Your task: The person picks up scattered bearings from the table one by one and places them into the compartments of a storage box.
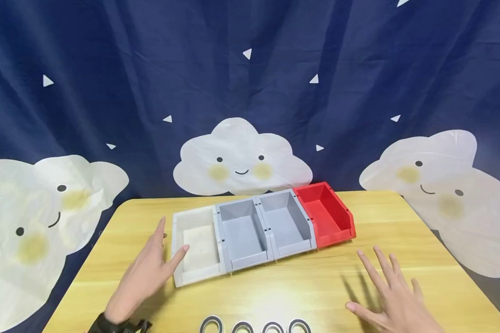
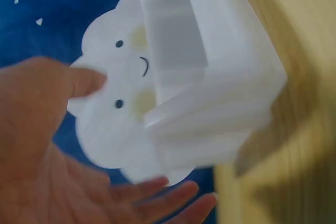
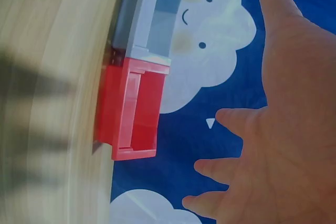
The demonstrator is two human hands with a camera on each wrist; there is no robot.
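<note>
A row of joined plastic storage bins stands at a slant on the table: a white bin (image 1: 197, 275) at the left, two grey bins (image 1: 250, 262) in the middle and a red bin (image 1: 335, 238) at the right. Beside the white bin, my left hand (image 1: 143, 273) has its fingers extended and its thumb over the bin's left part; whether it touches cannot be told. My right hand (image 1: 393, 296) hovers above the table to the right, fingers spread, holding nothing. In the right wrist view the red bin (image 3: 121, 114) is apart from that hand.
Several ring-shaped bearings (image 1: 211, 324) lie in a row at the near edge of the view, partly cut off. The wooden table (image 1: 316, 282) ends at a dark blue curtain (image 1: 233, 69) printed with white clouds. A black band (image 1: 112, 325) is on the left wrist.
</note>
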